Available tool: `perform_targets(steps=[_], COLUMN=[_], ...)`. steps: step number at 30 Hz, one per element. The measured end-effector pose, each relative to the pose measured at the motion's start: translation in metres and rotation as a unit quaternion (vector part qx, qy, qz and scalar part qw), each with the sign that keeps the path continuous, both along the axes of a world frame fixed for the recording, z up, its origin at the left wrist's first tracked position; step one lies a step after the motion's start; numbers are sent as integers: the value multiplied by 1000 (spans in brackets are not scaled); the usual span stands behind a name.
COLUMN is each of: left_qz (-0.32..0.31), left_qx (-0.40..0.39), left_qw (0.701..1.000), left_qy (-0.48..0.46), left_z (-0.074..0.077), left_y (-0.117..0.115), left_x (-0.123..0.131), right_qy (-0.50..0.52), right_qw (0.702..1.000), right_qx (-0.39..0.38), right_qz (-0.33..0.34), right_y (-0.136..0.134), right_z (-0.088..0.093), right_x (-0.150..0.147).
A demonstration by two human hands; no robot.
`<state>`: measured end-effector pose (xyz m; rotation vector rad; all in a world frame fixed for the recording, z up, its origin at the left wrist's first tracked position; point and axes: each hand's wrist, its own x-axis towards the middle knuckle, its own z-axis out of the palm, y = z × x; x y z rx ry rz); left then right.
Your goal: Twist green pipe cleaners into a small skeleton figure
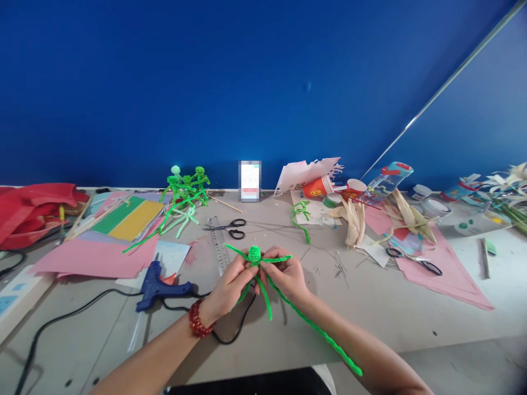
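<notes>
Head view: pinching the green figure (pixel 254 253) with the left hand (pixel 231 284), thumb and fingers pressed together just below its round head. Pinching from the other side with the right hand (pixel 291 278), thumb likewise closed in, nearly meeting the opposite thumb. Held above the grey tabletop (pixel 329 307), between both sets of fingertips, head uppermost and clear of the grip. Made of bright, fuzzy, wire-like stems: coiled into a ball at the top, stretched into thin arms to either side, one across the right fingers, with shorter stems dangling below. Trailing from the hands along the right forearm, a long, fuzzy green strand (pixel 325 334), slightly wavy. Around the left wrist, a bracelet (pixel 199 320) of glossy red beads. Near the left hand, a clear ruler (pixel 218 247) and a smooth blue glue gun (pixel 153 288). Farther back, black-handled scissors (pixel 228 226), more fuzzy green figures (pixel 185 189) and dry, papery husks (pixel 353 222).
</notes>
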<state>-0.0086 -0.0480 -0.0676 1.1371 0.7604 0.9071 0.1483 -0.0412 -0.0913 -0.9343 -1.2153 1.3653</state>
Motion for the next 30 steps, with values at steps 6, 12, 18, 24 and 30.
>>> perform_targets(steps=[6, 12, 18, 24, 30], left_qz=[1, -14, -24, -31, -37], left_qx=[5, 4, -7, -8, -4], left_qw=[1000, 1000, 998, 998, 998], left_qy=[8, -16, -49, -51, -50], left_z=[-1, -4, -5, -4, 0], left_y=[0, 0, 1, 0, -1], left_x=[0, 1, 1, 1, 1], right_qy=[115, 159, 172, 104, 13], right_qw=[989, 983, 982, 994, 1000], right_qx=[-56, -63, -50, -17, 7], right_qz=[74, 60, 63, 29, 5], right_y=[-2, -4, -4, -5, -7], right_z=[7, 11, 10, 3, 5], right_x=[-5, -10, -10, -7, -4])
